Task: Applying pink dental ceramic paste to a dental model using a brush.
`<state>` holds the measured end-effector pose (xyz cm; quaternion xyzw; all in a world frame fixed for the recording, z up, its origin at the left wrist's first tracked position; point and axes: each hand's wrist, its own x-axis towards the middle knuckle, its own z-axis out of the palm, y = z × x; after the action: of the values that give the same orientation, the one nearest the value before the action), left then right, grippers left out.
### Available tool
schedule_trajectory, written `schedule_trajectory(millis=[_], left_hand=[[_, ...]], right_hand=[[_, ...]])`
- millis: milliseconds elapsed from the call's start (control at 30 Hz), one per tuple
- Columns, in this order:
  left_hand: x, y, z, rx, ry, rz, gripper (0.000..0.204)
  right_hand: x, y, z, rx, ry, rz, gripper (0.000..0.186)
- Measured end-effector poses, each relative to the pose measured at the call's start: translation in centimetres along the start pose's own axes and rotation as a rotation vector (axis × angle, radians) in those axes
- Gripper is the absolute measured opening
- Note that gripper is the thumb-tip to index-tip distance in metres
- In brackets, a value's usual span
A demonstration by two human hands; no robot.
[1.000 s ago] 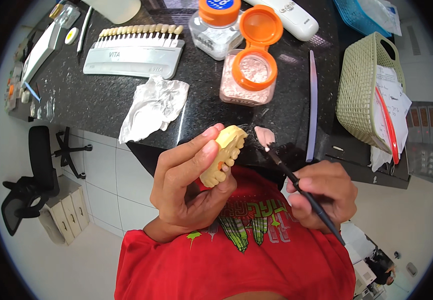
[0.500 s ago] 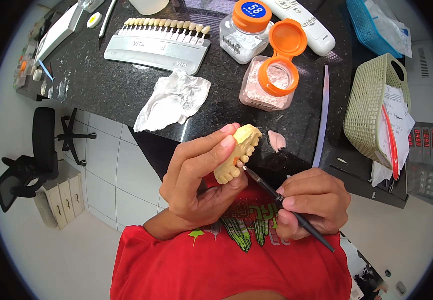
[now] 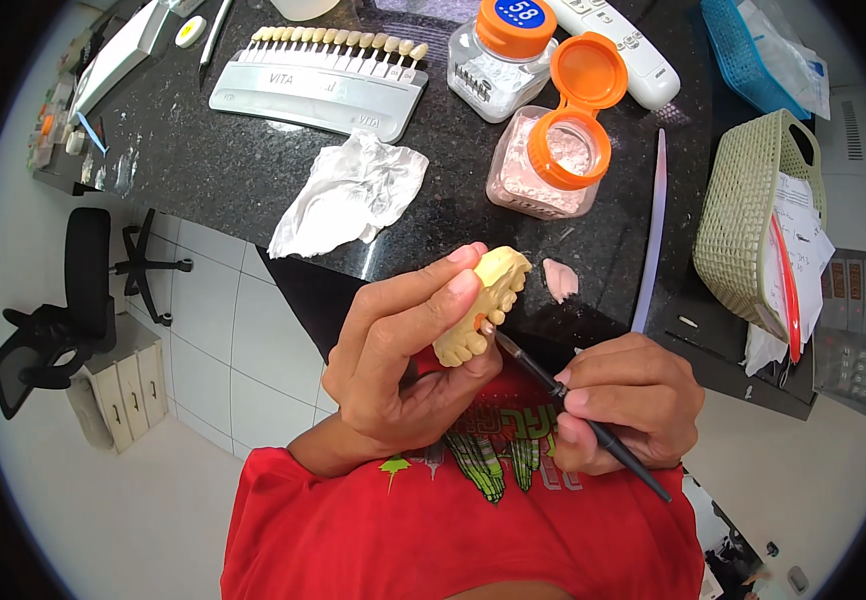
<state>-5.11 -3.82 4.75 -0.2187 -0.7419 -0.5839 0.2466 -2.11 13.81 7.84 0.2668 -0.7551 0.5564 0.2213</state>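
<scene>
My left hand [image 3: 393,365] grips a yellow plaster dental model [image 3: 503,285], fingertips on its back and thumb side below. Along its row of teeth, one small spot [image 3: 485,322] is orange-brown, with a paler tooth beside it. My right hand [image 3: 638,400] is closed in a pen grip around a thin brush [image 3: 531,366] with a black handle and metal collar. The brush tip is at the pale tooth; whether it touches cannot be made out. Beyond the model, a flat pink piece [image 3: 560,281] lies on the dark bench near an uncapped jar of pink powder [image 3: 543,190].
A crumpled white tissue [image 3: 353,195] and a tooth shade guide [image 3: 313,100] lie on the far left. A closed jar of white powder [image 3: 498,75] and a white remote [image 3: 643,65] stand beyond. To the right are a lilac strip [image 3: 653,235] and a woven basket [image 3: 743,220] with papers.
The whole view has shifted a little, so the bench things appear slightly further right. Both hands keep their grips, and the brush tip remains at the same tooth.
</scene>
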Motion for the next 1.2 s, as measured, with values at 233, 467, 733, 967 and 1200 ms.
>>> schedule_trajectory(millis=[233,467,733,967,1200], left_hand=[[0.08,0.15,-0.04,0.013,-0.008,0.004,0.042],[0.03,0.07,-0.10,0.021,-0.020,0.017,0.043],[-0.02,0.07,-0.04,0.013,-0.018,0.016,0.044],[-0.22,-0.13,0.11,-0.008,-0.001,0.031,0.044],[-0.30,-0.26,0.12,-0.024,0.000,0.042,0.044]], right_hand=[[0.08,0.01,0.09,-0.004,0.009,0.005,0.025],[-0.04,-0.11,-0.18,0.013,0.007,0.022,0.024],[-0.13,0.03,-0.14,-0.003,-0.015,0.003,0.023],[-0.15,-0.06,-0.05,0.009,0.033,0.018,0.026],[0.05,-0.12,-0.02,0.005,0.032,0.029,0.027]])
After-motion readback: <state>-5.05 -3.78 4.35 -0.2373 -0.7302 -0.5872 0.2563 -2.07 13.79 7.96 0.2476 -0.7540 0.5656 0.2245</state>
